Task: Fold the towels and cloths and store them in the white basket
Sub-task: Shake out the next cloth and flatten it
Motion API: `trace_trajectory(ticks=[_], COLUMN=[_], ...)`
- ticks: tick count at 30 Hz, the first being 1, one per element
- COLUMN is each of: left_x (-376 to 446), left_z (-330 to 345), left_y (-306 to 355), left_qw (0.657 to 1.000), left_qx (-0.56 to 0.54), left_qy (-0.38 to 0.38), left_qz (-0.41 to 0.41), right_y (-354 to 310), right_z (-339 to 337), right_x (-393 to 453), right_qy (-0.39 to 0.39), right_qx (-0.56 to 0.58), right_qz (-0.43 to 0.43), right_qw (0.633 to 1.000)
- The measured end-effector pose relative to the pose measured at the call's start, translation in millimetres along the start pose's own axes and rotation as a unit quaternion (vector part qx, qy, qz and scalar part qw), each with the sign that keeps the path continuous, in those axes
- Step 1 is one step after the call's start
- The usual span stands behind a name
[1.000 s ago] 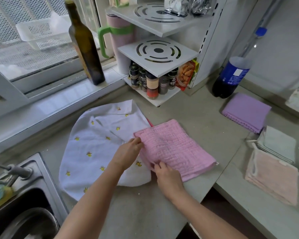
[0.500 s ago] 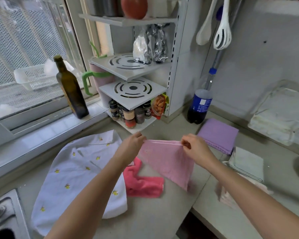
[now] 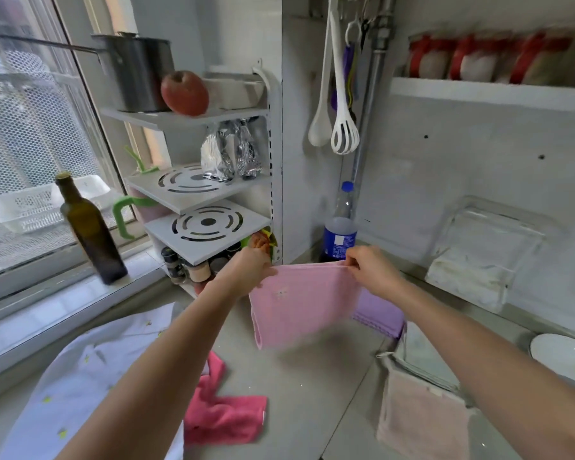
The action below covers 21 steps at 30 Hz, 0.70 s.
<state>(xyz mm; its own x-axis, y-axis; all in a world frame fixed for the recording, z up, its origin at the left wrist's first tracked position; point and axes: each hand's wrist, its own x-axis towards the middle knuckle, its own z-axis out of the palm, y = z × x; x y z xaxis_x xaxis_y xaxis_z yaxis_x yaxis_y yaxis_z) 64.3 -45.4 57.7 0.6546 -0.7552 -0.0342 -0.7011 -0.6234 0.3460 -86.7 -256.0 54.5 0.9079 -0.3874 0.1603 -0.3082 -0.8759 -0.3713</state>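
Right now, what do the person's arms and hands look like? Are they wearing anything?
Both forearms are bare, with no sleeves in view. The left hand and right hand wear no gloves, and I see no rings, watch or bracelet on them.

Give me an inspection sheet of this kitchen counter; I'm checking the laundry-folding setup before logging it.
Surface: grey counter, bare in the middle.
Job's things: light pink cloth held up off the counter, hanging; white basket behind the window glass; hot pink cloth crumpled; white printed cloth spread out; purple cloth and beige towel folded.
Clutter: olive bottle, blue-label bottle, spice jars, white bowl.
Grips: left hand and right hand each pinch a top corner of the light pink cloth.
Cables: nothing seen.
Surroundings: corner rack with pot and apple; hanging utensils.
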Motion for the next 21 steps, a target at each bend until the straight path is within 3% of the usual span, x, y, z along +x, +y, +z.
trace_trajectory(ticks=[4, 7, 13, 18, 21], left_x=[0, -1, 3, -11, -18], left_z=[-2, 7, 24, 19, 27], left_y=[10, 12, -2, 10, 16], left_qw=[0.996, 0.989, 0.984, 0.964, 0.932], left_qx=[0.084, 0.148, 0.174, 0.138, 0.003], left_qy=[-0.006, -0.003, -0.036, -0.220, -0.358], left_qz=[0.018, 0.022, 0.024, 0.066, -0.061], right_y=[13, 17, 17, 16, 17], right_z=[0, 7, 19, 7, 8], right_x=[4, 0, 4, 1, -4], right_qy=[0.006, 0.004, -0.161, -0.440, -0.516], right_qx=[-0.010, 0.042, 0.052, 0.094, 0.124], right_qz=[-0.009, -0.020, 0.011, 0.073, 0.110], right_qw=[1.000, 0.999, 0.986, 0.890, 0.841])
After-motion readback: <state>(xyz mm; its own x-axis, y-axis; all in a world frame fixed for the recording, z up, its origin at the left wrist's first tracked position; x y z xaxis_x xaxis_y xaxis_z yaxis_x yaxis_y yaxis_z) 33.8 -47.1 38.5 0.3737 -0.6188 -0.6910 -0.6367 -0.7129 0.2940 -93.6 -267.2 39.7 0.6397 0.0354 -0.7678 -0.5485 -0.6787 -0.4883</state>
